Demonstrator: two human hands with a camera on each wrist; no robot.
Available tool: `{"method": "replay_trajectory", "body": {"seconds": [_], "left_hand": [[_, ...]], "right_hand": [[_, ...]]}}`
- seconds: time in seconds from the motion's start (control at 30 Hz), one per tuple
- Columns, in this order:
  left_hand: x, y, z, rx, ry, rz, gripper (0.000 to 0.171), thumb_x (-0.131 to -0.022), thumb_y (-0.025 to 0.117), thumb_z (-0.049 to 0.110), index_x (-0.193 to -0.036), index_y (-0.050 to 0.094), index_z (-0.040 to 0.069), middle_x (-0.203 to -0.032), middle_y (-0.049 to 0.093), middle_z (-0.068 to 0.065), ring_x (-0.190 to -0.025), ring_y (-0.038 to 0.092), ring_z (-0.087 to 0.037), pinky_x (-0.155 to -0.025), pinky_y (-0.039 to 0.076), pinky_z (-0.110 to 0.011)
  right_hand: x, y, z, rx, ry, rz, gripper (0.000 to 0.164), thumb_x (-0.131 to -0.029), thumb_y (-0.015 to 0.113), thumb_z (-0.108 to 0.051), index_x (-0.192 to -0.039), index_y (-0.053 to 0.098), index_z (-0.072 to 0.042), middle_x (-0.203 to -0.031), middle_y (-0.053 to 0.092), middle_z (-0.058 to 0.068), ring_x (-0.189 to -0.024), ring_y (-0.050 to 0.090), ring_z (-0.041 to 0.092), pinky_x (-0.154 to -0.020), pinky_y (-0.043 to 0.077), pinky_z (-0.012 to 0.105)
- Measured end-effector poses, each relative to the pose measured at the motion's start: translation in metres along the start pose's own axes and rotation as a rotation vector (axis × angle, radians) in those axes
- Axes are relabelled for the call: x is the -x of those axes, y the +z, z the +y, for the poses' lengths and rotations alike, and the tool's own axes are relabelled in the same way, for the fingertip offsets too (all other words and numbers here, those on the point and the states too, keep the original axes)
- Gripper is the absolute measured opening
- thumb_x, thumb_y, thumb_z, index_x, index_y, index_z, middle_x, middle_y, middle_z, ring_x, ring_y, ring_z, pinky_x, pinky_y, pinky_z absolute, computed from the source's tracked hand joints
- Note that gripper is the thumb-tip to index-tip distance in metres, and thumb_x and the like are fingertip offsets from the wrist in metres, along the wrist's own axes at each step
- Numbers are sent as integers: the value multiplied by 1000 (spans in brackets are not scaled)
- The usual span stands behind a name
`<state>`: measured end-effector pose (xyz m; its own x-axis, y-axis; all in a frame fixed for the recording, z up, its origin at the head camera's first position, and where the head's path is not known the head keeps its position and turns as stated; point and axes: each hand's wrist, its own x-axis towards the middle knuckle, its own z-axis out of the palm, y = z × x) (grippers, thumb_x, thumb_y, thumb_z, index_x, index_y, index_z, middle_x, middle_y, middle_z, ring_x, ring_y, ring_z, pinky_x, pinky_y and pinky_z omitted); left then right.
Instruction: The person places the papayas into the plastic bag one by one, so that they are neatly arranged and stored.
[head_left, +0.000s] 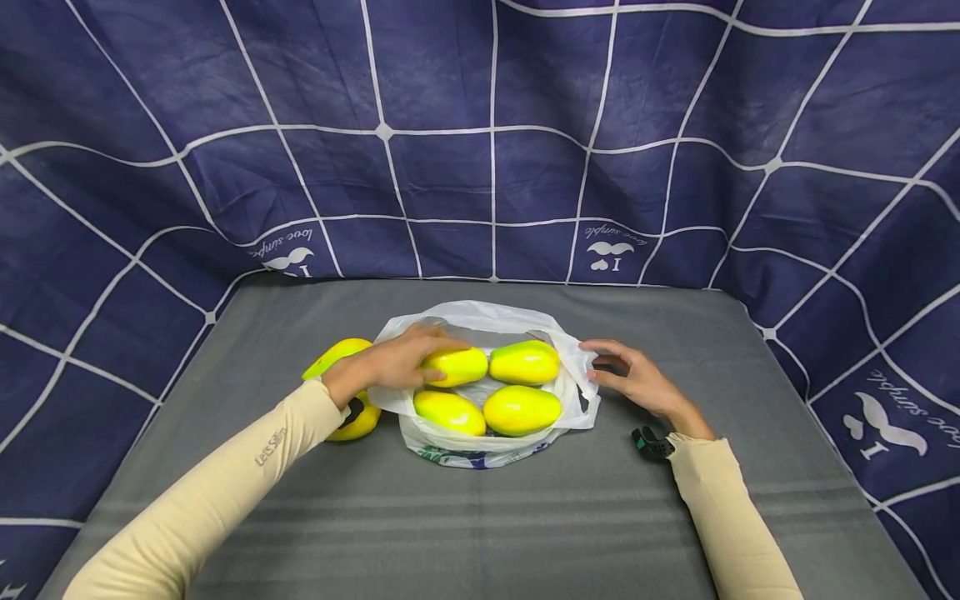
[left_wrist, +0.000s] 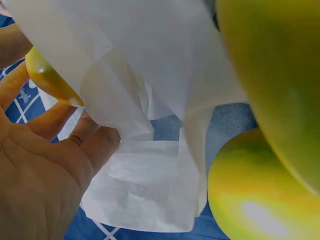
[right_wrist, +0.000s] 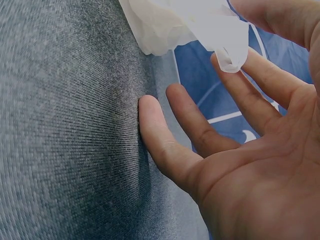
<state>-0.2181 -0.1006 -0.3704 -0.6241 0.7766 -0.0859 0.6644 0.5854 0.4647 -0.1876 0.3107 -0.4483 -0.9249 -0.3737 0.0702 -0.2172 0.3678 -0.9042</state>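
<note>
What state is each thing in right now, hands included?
White bag: open, fruit inside.
Inside fruits: four, yellow-green.
Outside fruits: left of the bag, partly hidden.
Left hand: thumb and fingers on the upper-left inside fruit.
Right hand: pinching the bag's edge.
Sleeves: down to the wrists.
Blue cloth: hanging, creased.

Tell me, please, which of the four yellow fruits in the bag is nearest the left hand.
It is the upper-left fruit in the head view: the left hand covers its left end, while the other three lie clear of it.
</note>
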Motion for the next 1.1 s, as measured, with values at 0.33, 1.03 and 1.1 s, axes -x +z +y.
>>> {"method": "replay_trajectory", "body": {"seconds": [0.33, 1.03, 1.1], "left_hand": [[-2, 5, -4, -19, 24, -27, 54, -97, 65, 12, -149, 48, 9, -143, 56, -12, -135, 46, -33, -116, 29, -53], [3, 7, 3, 8, -20, -105, 54, -97, 62, 8, -150, 48, 16, -145, 53, -10, -133, 47, -30, -112, 39, -51], [3, 6, 3, 2, -27, -107, 54, -98, 62, 9, -150, 48, 16, -147, 52, -10, -135, 46, -30, -113, 38, -51]], "right_hand": [[-1, 0, -1, 5, 4, -1, 50, -92, 73, -11, -139, 57, -8, -147, 51, 16, -125, 54, 40, -94, 51, 20], [0, 0, -3, 7, 5, 1, 49, -93, 72, -11, -139, 57, -6, -147, 50, 17, -124, 55, 40, -94, 52, 20], [0, 0, -3, 3, 12, 1, 49, -92, 73, -12, -139, 57, -8, -147, 50, 16, -125, 55, 40, -93, 52, 20]]}}
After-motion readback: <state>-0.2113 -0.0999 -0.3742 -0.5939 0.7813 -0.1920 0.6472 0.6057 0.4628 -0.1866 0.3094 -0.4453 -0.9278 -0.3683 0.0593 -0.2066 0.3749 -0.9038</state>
